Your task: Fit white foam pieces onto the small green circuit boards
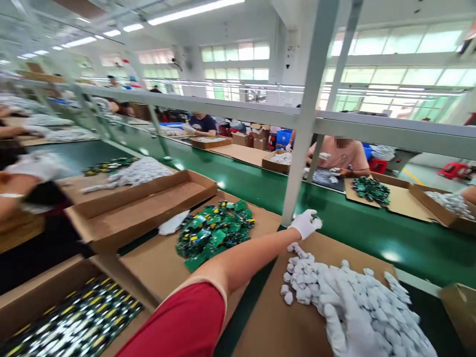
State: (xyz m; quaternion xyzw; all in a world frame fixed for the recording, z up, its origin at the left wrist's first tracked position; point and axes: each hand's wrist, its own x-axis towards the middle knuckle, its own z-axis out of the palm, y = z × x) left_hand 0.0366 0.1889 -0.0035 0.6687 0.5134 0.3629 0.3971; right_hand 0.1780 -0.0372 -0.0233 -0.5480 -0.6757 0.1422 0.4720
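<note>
My left arm, in a red sleeve, reaches forward across the bench. My left hand (305,224), in a white glove, is closed on a small green circuit board (316,217) above the edge of the green conveyor belt. Most of the board is hidden by the fingers. My right hand (349,317), also gloved and somewhat blurred, rests over a heap of small white wrapped pieces (386,307), its thumb and fingers apart. Cardboard (275,317) lies under the heap. Left of my arm is a pile of green circuit boards (217,230) on another cardboard sheet.
An open cardboard tray (148,203) stands behind the board pile. At lower left, a box (44,277) holds rows of boards. A white post (303,114) rises beside my left hand. Co-workers sit across the green belt (256,183); another person's gloved hand (37,166) is at left.
</note>
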